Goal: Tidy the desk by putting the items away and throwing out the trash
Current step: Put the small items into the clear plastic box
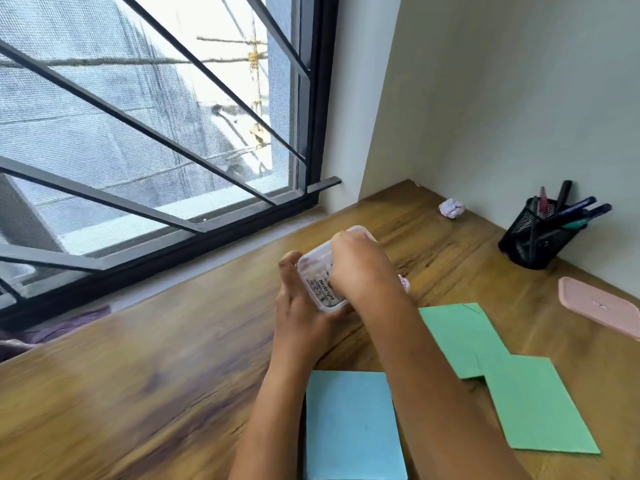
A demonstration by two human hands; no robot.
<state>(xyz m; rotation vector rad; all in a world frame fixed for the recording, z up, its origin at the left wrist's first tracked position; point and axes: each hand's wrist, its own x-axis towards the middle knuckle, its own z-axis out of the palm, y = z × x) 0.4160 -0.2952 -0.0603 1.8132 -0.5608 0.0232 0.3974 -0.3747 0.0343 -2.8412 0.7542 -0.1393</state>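
Clear container (320, 271) tilted at frame centre over surface (173, 358), left hand (301, 313) gripping it from below, right hand (360, 265) dipped inside (grip unclear), pink lid (602, 306) right edge, paper ball (451, 208) upper right

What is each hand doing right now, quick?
Left hand: holds the clear container.
Right hand: fingers curled into the container; its grip cannot be told.

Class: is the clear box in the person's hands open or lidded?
Open. No lid covers the clear box; the right hand reaches into it, and a pink lid lies apart on the desk.
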